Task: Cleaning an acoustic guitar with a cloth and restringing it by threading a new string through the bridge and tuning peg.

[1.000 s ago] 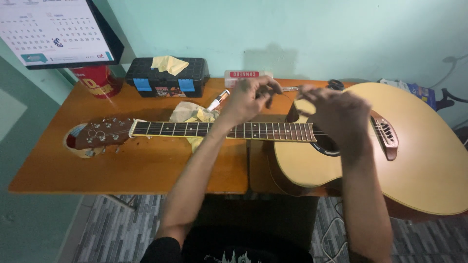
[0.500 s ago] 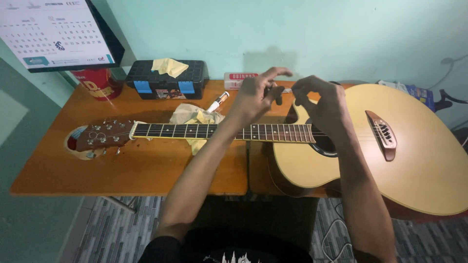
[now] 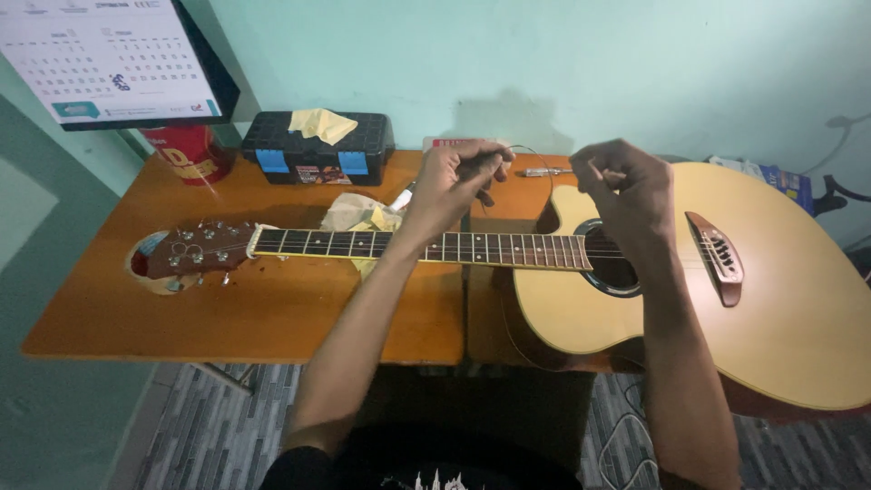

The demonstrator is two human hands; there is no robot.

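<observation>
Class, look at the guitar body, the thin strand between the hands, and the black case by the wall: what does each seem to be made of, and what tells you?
Guitar body: pale wood, smooth satin finish, judging by its even sheen.
Strand: probably metal wire, since it holds a thin springy loop between the left hand and right hand.
Black case: likely moulded plastic, matte and ribbed, with blue latches.

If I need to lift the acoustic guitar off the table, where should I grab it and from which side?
Probably the neck, from the near edge: it is slim, lies flat and bare between the headstock and the left hand. Steady the wide body too, since it overhangs the table on the right.
</observation>
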